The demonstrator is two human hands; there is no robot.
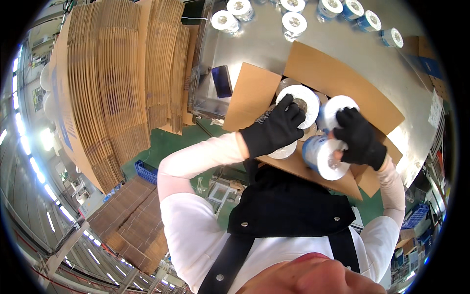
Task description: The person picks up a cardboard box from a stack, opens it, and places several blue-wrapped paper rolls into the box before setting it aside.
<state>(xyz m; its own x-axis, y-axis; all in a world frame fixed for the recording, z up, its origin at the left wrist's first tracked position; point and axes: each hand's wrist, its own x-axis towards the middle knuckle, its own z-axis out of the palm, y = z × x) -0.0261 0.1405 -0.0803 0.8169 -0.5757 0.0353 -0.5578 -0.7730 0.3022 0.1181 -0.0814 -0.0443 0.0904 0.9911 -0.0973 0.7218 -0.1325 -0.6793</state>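
An open cardboard box [323, 68] stands in front of me with its flaps spread, and several rolls sit inside it. In a black glove, my left hand [275, 125] is closed on a white roll [310, 104] at the box's left side, its fingers at the core. My right hand [361, 139], also gloved with a bare thumb tip, is closed over two rolls with blue-and-white sides. Its fingers reach the upper roll [338, 104], and its thumb is at the core of the tilted lower roll [327, 169]. The gloves partly hide both cores.
A metal table [254, 46] carries the box, with several wrapped rolls [294, 23] standing along its far side. A dark flat object [222, 81] lies left of the box. Tall stacks of flattened cartons [107, 73] rise at the left, with more brown cartons [129, 215] below.
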